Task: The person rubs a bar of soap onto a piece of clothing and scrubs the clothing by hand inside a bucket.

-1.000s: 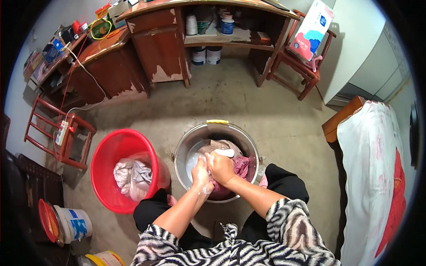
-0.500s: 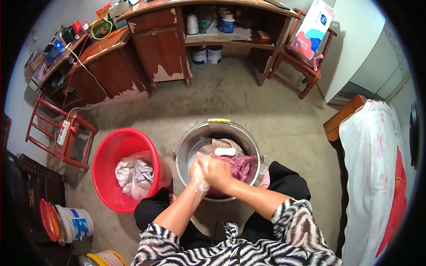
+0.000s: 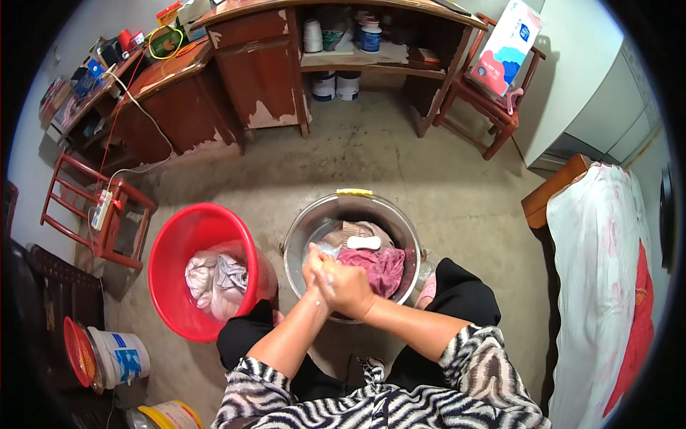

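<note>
My left hand [image 3: 312, 273] and my right hand [image 3: 347, 288] are pressed together, fingers closed, above the near left part of a metal bucket [image 3: 297, 214]. The right hand wraps over the left, and whatever may lie between them is hidden. White suds cling to the hands and left wrist. Just past the fingers shows a whitish patch, suds or cloth, I cannot tell which. Inside the bucket lie a wine-pink cloth [image 3: 383, 273] and a beige ribbed cloth [image 3: 353, 230]. A white oblong piece [image 3: 364, 243], resembling a soap bar, rests on them.
Left of the bucket stands a red plastic tub [image 3: 166, 236] with pale garments [image 3: 218, 279] inside. A wooden chair [image 3: 128, 222] bearing a power strip [image 3: 101, 210] is farther left. At the right is a cloth-covered bed [image 3: 593, 286]; a worn desk [image 3: 254, 79] spans the back.
My clasped hands have shifted slightly nearer to me, and the right hand has turned a little over the left. More of the wine-pink cloth shows. The view has tilted slightly.
</note>
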`<state>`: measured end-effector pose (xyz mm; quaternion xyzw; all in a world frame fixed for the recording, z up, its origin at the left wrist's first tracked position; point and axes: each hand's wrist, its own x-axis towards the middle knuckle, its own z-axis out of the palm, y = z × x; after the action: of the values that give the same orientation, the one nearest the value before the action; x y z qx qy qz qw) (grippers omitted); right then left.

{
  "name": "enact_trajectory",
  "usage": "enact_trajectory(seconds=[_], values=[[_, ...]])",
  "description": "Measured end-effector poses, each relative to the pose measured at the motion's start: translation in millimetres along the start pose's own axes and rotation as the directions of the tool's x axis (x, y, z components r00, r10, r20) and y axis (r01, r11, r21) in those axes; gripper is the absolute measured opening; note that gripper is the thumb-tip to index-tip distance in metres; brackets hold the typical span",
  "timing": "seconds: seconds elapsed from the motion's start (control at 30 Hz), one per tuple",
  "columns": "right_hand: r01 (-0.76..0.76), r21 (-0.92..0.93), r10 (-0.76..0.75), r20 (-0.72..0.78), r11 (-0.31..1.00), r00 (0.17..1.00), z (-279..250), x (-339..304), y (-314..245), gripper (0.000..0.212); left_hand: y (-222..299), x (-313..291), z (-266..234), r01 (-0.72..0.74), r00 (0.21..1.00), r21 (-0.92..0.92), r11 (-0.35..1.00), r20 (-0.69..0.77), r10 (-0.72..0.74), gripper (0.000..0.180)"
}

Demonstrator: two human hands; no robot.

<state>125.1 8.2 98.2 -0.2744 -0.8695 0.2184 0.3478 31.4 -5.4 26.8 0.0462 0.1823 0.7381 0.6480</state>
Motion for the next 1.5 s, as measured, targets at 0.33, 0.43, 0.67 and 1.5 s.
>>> enact_trajectory(seconds=[0.33,0.43,0.67,1.5], values=[[-0.589,0.663,0.678,0.163,0.463,0.717,4.4,15.0,84.8,0.034,-4.3,-0.6,58.0,-0.01,0.84,0.327,0.945,-0.51,0.185,0.034],[-0.582,0.734,0.702,0.207,0.349,0.682,-9.6,19.2,80.0,0.034,-5.6,2.8,46.7,0.012,0.865,0.664,0.748,-0.382,0.325,0.032],[-0.575,0.775,0.708,0.251,0.261,0.66,-25.5,24.6,60.8,0.035,-10.7,1.6,50.5,0.007,0.835,0.817,0.577,-0.322,0.446,0.053],[-0.037,0.028,0.038,-0.017,0.999,0.999,-10.2,5.3,7.8,0.023,-14.5,0.9,5.8,0.058,0.992,0.089,0.994,-0.113,-0.048,0.034]])
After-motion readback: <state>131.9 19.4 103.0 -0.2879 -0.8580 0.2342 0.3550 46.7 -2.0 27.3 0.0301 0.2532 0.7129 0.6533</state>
